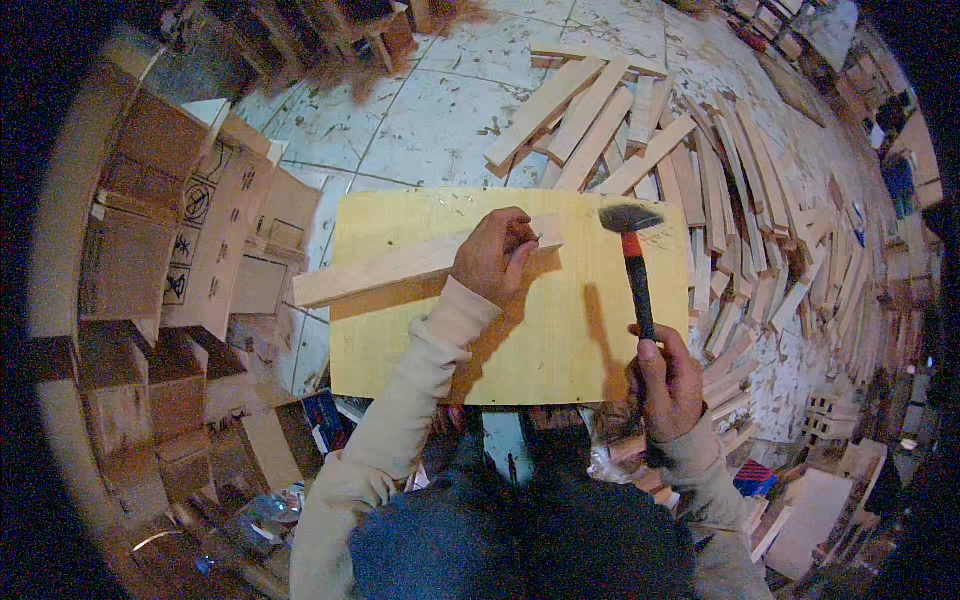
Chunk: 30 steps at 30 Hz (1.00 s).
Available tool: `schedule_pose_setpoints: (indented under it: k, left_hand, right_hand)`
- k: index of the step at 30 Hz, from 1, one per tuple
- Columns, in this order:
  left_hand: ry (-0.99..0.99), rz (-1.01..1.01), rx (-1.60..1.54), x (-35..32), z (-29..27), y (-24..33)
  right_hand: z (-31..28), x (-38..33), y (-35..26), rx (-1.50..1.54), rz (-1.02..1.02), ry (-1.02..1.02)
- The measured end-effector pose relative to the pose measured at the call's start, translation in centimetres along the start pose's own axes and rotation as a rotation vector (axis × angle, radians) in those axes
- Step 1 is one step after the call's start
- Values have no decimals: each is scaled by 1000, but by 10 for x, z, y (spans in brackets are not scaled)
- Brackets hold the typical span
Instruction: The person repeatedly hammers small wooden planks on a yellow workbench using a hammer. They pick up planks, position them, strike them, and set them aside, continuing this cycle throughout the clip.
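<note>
Yellow, the top of the desk point(540, 350) spreads in front of the seated person, and a pale wooden strip point(385, 270) lies aslant across its far half. The strip's left end juts out past the left edge of the desk; its right end rests on the top, a little higher in the view.

The left hand point(492, 258) is over the strip near that right end, its fingers curled and the tips of thumb and forefinger brought close together. Something tiny and dark shows at those tips, too small to make out, and one cannot tell whether it is pinched.

The right hand point(668, 388) is wrapped around the lower handle of a hammer point(638, 275), thumb laid along the grip. Black and red cover the handle, and the dark head points away from the person, well apart from the left hand. A long shadow falls on the desk to the left of the handle.

Beige sleeves point(395, 405) cover both forearms. Beyond the desk and to its right, many loose wooden pieces point(600, 125) lie heaped on a pale tiled floor point(385, 125) strewn with scraps. Cardboard boxes point(215, 235), some of them printed, stand along the left side.
</note>
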<state>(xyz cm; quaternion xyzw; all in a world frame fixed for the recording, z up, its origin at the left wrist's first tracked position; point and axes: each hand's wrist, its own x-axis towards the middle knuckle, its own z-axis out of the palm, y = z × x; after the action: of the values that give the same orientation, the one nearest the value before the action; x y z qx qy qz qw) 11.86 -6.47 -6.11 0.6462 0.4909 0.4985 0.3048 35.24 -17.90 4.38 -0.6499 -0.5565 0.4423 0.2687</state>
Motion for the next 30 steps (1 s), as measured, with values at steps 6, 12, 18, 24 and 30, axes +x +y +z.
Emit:
schedule_pose_setpoints:
  k: [6, 12, 18, 24, 30]
  left_hand:
    - [-52, -65, 33, 1, -3, 2]
    - [-56, -75, -135, 4, -6, -1]
    - [88, 53, -99, 11, -6, 1]
    - [69, -85, -176, 15, -6, 4]
    - [83, -66, -165, 9, -6, -5]
  right_hand:
    - [21, 27, -22, -27, 5, -202]
    - [-36, 1, -58, 471, -434, 182]
    - [24, 24, -36, -132, -204, -56]
    - [-10, 3, -73, 660, -282, 236]
    - [39, 26, -53, -16, -666, 186]
